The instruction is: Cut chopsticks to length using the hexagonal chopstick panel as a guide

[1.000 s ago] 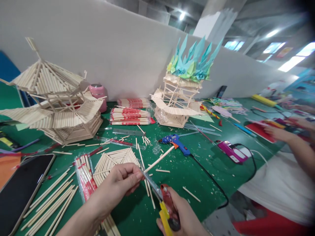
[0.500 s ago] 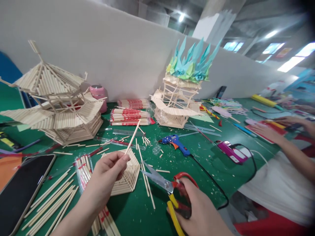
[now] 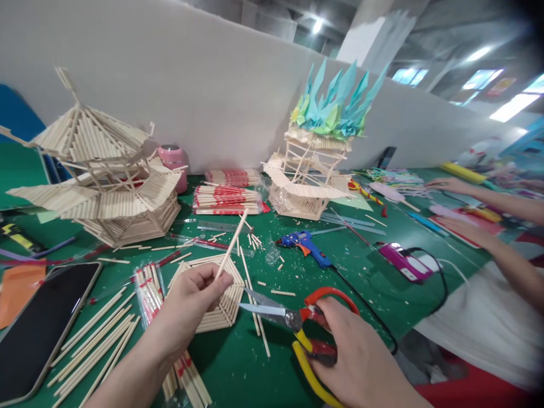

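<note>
Stick was upright at a slant in the left hand, grip pinched round its lower end, above the hexagonal stick panel on the green worktop. Right hand had its grip wrapped round the scissors, blades spread, tips pointing left towards the panel, apart from the held stick.

In the way: the left hand hid part of the panel; thin sticks lay beneath the blades. Blue glue gun lay beyond, cord trailing right; cut bits were scattered near it. Left side: loose sticks, then a dark phone beside orange paper. At the back stood a stick pagoda and a stick tower topped with blue-green paper. Another person's hands were busy far right.

Containers: clear packet held red-banded sticks, left of the panel; more stick packs lay between the models. Pink canister behind the pagoda, inside hidden.
</note>
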The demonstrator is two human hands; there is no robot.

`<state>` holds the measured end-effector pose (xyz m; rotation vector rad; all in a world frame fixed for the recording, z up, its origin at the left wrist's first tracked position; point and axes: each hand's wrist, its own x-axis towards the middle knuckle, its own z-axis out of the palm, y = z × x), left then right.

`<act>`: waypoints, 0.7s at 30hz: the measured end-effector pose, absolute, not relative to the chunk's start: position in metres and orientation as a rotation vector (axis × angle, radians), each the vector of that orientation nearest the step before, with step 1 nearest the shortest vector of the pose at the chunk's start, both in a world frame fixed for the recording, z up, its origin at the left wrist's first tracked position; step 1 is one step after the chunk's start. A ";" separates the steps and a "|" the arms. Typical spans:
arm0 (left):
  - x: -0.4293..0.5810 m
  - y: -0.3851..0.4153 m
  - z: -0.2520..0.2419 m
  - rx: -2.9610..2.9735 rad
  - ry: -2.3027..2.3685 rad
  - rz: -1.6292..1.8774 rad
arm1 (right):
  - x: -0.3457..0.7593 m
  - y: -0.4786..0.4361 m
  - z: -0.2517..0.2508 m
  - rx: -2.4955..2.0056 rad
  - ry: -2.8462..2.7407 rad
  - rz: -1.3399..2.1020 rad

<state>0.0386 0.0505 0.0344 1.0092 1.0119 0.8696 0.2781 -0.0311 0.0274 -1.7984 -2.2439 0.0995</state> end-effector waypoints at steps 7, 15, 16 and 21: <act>0.054 0.032 0.047 1.250 1.092 0.755 | 0.311 -0.019 0.035 -1.998 -1.821 0.471; 0.095 -0.010 0.026 1.615 0.947 0.376 | 0.326 0.003 0.012 -2.177 -1.942 0.266; 0.093 -0.009 0.028 1.557 0.958 0.429 | 0.324 0.005 0.009 -2.199 -1.971 0.229; 0.072 0.005 0.037 1.146 1.085 0.647 | 0.313 0.015 0.002 -2.211 -2.059 0.181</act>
